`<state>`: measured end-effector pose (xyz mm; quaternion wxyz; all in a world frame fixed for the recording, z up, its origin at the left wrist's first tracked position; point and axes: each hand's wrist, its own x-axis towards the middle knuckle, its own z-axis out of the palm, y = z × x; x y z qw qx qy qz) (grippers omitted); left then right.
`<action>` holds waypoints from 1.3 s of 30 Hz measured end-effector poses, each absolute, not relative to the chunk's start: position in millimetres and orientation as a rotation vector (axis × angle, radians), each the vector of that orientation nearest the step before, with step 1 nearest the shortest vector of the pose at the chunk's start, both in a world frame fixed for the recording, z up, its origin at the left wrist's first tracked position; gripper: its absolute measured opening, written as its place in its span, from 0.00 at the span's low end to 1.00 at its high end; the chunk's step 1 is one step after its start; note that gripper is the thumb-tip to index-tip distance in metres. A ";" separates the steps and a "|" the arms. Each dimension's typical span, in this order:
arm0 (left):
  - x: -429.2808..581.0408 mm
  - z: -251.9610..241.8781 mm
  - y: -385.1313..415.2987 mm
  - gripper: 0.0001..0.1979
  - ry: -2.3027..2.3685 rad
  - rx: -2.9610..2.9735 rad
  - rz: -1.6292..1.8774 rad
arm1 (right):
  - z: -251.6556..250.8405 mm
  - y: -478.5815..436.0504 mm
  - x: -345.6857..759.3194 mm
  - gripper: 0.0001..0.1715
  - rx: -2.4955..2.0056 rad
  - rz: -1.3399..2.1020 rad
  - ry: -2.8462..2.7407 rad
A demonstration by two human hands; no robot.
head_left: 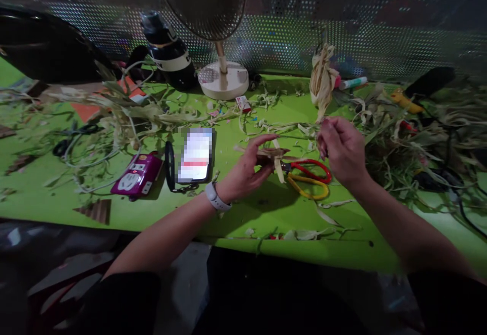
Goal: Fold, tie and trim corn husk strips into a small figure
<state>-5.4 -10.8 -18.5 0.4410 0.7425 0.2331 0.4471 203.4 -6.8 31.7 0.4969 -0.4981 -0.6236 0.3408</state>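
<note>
Left fingers (pixel 262 141) half-curled around husk strips (pixel 280 170), right fingers (pixel 332 131) pinched together — hold unclear, scissors (pixel 309 161) between

Dried husk pc. (pixel 279 168): pale tan, approx. cross-shaped, 1 narrow flat strip running near-far, slightly tilted, across thinner strips lying L–R. Held in L hand (pixel 249 170), just R of ctr; middle partly hidden, join unclear.
</note>
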 end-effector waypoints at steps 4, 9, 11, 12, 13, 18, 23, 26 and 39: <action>-6.0 -24.6 -6.2 0.32 0.723 2.011 1.263 | 32.2 -26.7 190.8 0.23 -1.317 0.929 -2.036; -9.8 -20.4 -3.7 0.28 0.632 2.347 1.184 | 16.6 -32.6 177.9 0.14 -1.262 1.393 -1.955; -10.5 -20.8 -2.9 0.29 0.624 2.392 1.179 | 14.4 -31.5 177.5 0.13 -1.254 1.454 -1.896; -10.5 -21.8 -2.6 0.29 0.638 2.392 1.186 | 14.1 -31.1 177.6 0.14 -1.246 1.468 -1.892; -10.4 -23.1 -2.6 0.29 0.658 2.380 1.197 | 14.1 -31.0 177.5 0.14 -1.234 1.471 -1.906; -8.3 -27.6 -6.4 0.28 0.771 2.292 1.215 | 14.8 -35.0 174.1 0.16 -1.142 1.477 -1.991; -9.1 -19.2 -5.5 0.31 0.770 2.257 1.251 | 10.7 -30.0 177.6 0.15 -1.124 1.473 -1.996; -15.2 -6.9 2.4 0.40 0.692 2.257 1.378 | 10.5 -13.0 190.6 0.14 -1.172 1.252 -1.971; -15.7 0.7 -2.0 0.22 0.980 1.886 0.909 | 23.6 -1.3 207.6 0.10 -1.129 0.710 -2.757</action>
